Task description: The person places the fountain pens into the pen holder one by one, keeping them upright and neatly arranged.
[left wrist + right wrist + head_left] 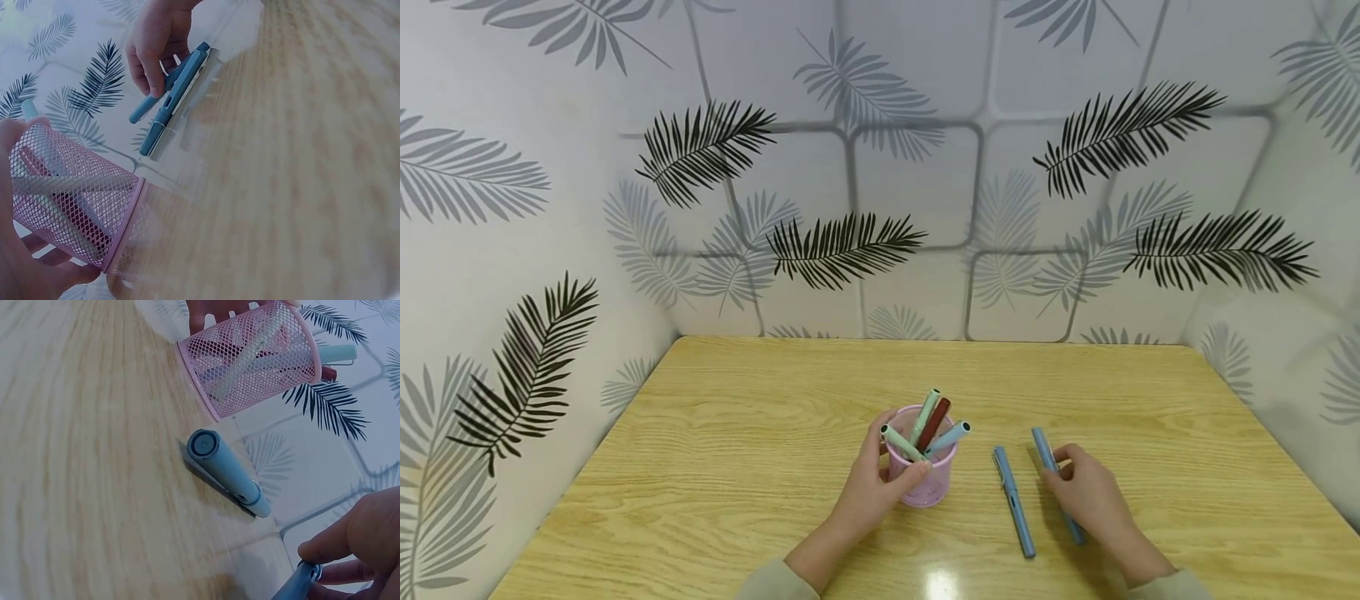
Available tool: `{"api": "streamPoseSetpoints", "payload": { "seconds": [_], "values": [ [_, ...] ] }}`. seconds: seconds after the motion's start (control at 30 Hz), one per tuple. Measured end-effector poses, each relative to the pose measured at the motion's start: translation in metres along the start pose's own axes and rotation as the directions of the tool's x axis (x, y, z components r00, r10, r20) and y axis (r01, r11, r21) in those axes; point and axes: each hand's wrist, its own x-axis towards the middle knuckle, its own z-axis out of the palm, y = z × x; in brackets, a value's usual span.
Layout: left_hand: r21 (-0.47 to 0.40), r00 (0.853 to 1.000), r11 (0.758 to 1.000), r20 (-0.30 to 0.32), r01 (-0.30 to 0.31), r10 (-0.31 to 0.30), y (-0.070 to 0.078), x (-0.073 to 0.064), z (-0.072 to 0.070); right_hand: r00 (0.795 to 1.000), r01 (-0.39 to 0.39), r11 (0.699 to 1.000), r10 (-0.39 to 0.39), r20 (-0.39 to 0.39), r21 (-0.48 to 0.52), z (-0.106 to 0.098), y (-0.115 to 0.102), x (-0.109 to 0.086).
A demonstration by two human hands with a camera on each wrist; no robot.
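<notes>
A pink mesh pen cup [937,485] stands on the table, and my left hand [872,487] grips it round its side. Inside it lean two mint green pens [927,410], a dark red pen [935,423] and a light blue pen [950,436]. To the right of the cup, a blue pen [1017,507] with a clip lies on the wood. Beyond that, my right hand [1093,492] pinches a second blue pen [1042,446] between thumb and fingers. In the right wrist view only one end of this held pen [296,584] shows; the hand hides its middle in the head view.
The wooden table [737,417] runs back to a wall [917,292] with a leaf pattern. Similar patterned panels rise at the left and right sides. A bright light reflection lies on the table near the front edge.
</notes>
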Motion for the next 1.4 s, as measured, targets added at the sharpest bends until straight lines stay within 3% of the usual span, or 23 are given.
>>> {"api": "streamPoseSetpoints", "payload": {
  "seconds": [0.23, 0.77, 1.13, 1.4],
  "values": [
    [-0.009, 1.000, 1.000, 0.004, 0.015, -0.015, 0.002, -0.001, 0.000, 0.999, 0.032, 0.999, -0.032, -0.030, 0.007, -0.003, -0.003, -0.004],
    [-0.012, 1.000, 1.000, 0.011, 0.003, -0.003, 0.000, -0.001, -0.001, 0.995, 0.024, 0.993, -0.013, -0.095, 0.120, -0.009, -0.018, -0.013],
    [0.003, 1.000, 1.000, 0.008, 0.001, -0.001, 0.002, -0.001, -0.001, 0.989, 0.080, 0.986, -0.060, -0.136, 0.146, -0.011, -0.030, -0.018],
    [0.007, 1.000, 1.000, 0.010, 0.000, 0.000, 0.003, -0.002, -0.001, 0.970, 0.161, 0.976, -0.129, -0.206, 0.148, -0.010, -0.036, -0.021]
  ]
}}
